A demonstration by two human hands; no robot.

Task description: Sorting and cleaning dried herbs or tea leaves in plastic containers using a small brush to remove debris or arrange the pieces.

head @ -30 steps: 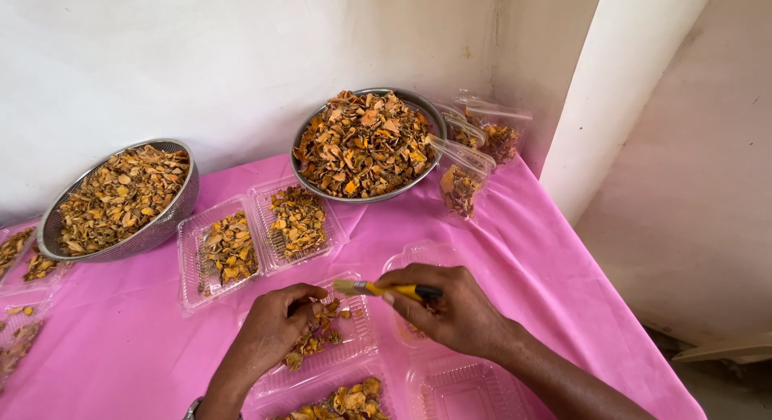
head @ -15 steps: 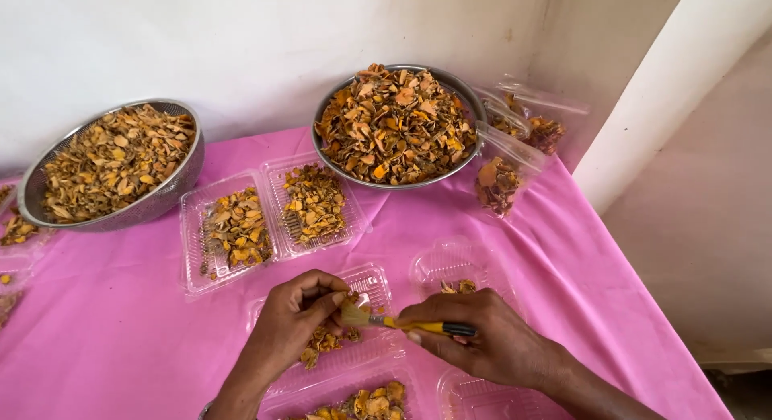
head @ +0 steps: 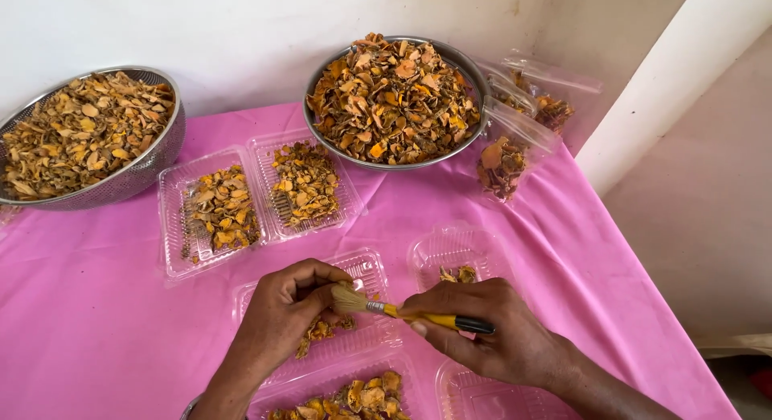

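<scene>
My right hand (head: pixel 500 338) grips a small paintbrush (head: pixel 418 314) with a yellow and black handle, its pale bristles pointing left. The bristles touch the fingers of my left hand (head: pixel 281 317), which is curled shut over something small that I cannot make out. Both hands hover above a clear plastic clamshell tray (head: pixel 371 269) on the pink tablecloth (head: pixel 96 307); the tray holds a few orange-brown dried slices. Another clear tray (head: pixel 455 249) with a few dried pieces lies just behind my right hand.
Two steel bowls heaped with dried orange slices stand at the back: one left (head: pixel 153 159), one centre (head: pixel 476 81). Two filled clamshell trays (head: pixel 173 196) lie between them. Plastic bags of slices (head: pixel 515 143) sit at back right. More trays (head: pixel 354 397) lie along the near edge.
The view has shifted so bowls and trays appear further right and closer. My hands stay together over the tray, the brush tip now against my left fingers.
</scene>
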